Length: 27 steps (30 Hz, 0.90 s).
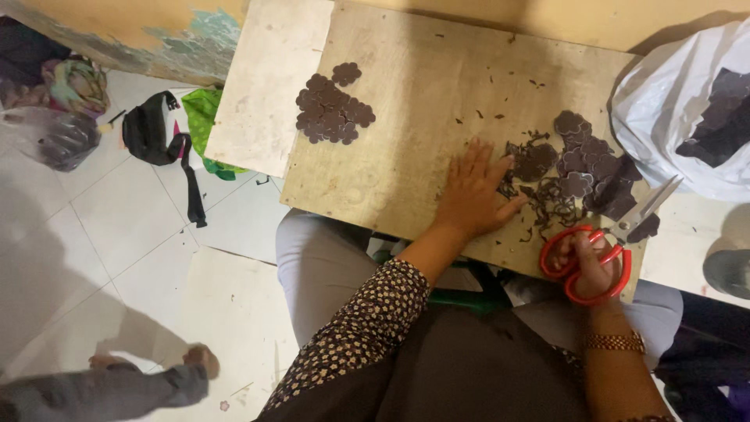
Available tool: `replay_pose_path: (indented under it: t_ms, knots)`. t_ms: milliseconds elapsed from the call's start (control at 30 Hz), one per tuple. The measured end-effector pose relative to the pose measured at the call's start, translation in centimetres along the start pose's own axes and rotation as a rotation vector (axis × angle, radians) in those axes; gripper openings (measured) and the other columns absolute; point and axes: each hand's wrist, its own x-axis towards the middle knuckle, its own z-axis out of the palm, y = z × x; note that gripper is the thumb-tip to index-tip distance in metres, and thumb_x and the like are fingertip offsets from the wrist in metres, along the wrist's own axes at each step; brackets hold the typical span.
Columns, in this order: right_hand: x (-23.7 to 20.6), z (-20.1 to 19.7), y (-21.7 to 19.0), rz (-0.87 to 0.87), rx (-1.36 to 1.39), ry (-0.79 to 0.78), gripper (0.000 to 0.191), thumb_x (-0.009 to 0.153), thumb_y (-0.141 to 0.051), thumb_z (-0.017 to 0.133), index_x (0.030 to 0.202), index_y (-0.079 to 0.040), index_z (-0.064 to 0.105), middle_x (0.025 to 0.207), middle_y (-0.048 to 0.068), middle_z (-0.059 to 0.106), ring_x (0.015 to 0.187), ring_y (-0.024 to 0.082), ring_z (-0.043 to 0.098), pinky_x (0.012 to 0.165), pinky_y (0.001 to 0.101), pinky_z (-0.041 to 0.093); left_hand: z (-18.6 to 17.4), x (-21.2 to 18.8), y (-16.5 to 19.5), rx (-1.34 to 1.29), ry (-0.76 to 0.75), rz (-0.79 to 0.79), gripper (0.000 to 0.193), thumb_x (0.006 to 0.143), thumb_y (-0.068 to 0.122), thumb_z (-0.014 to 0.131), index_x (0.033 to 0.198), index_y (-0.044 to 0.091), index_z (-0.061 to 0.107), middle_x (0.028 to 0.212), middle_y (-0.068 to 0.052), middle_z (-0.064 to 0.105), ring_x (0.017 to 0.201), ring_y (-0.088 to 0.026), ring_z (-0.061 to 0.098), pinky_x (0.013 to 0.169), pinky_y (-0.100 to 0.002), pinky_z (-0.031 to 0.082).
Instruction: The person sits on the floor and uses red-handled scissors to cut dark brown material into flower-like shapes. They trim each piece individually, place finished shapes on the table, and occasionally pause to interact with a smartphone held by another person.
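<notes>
So the person's got one wooden board across the lap. Left hand lies flat on it, fingers spread wide, holding nothing, just beside a messy heap of dark scraps at its 3 o'clock. Right hand grips one pair of red-handled scissors, blades pointing to 1 o'clock. Two piles of dark flower-shaped cutouts: one at 10 o'clock from the left hand, one by the scissors. Too overlapped to count. One white plastic bag sits at the far right.

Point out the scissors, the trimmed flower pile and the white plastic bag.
scissors [617, 234], head view, pivot by the blades
trimmed flower pile [332, 109], head view, middle of the heap
white plastic bag [664, 101], head view, left wall
</notes>
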Motion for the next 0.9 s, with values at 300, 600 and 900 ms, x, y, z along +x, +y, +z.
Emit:
replay_pose_path:
  t_ms: [300, 600, 900]
  knots:
    - [-1.1, 0.7, -0.5, 0.013, -0.094, 0.182, 0.022, 0.107, -0.026, 0.049, 0.099, -0.006, 0.053, 0.088, 0.007, 0.056, 0.075, 0.018, 0.053, 0.065, 0.0338, 0.046, -0.8, -0.1, 1.0, -0.027, -0.012, 0.045, 0.064, 0.089, 0.058, 0.062, 0.144, 0.024, 0.058, 0.161, -0.017, 0.037, 0.154, -0.037, 0.022, 0.122, -0.066, 0.014]
    - [-1.2, 1.3, -1.5, 0.052, -0.104, 0.143, 0.029, 0.107, -0.032, 0.054, 0.094, -0.006, 0.052, 0.081, 0.008, 0.054, 0.069, 0.019, 0.053, 0.062, 0.0342, 0.047, 0.3, -0.2, 0.5, -0.056, 0.095, 0.058, 0.05, 0.093, 0.043, 0.063, 0.135, 0.014, 0.062, 0.156, -0.016, 0.048, 0.152, -0.036, 0.034, 0.123, -0.066, 0.018]
    - [-1.2, 0.6, -1.0, 0.01, 0.052, 0.128, 0.019, 0.106, -0.026, 0.055, 0.097, -0.009, 0.05, 0.085, 0.006, 0.053, 0.072, 0.016, 0.051, 0.063, 0.0328, 0.047, 0.2, 0.0, 1.0, -0.177, 0.169, 0.026, 0.036, 0.097, 0.034, 0.066, 0.128, 0.015, 0.067, 0.14, -0.01, 0.062, 0.135, -0.03, 0.053, 0.119, -0.067, 0.025]
